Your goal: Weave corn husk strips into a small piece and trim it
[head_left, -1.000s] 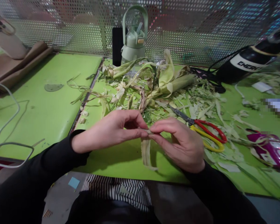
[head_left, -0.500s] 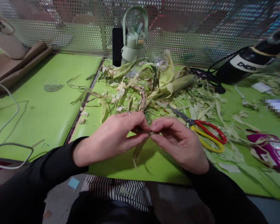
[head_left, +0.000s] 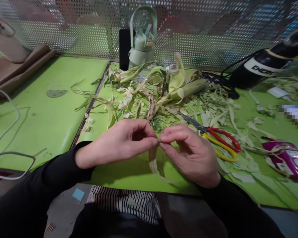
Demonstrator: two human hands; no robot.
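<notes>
The left hand (head_left: pixel 119 143) and right hand (head_left: pixel 188 155) are each pinching, thumb to forefinger, the top of a pale husk strip (head_left: pixel 153 162) so it is dangling free, just left of the scissors (head_left: pixel 213 135). A husk pile (head_left: pixel 164 89) is lying behind the scissors.

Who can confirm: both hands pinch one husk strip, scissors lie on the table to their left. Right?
Wrong side. The left hand and right hand do pinch the husk strip, but the scissors lie on the table to their right, not left. The head view shows it.
</notes>
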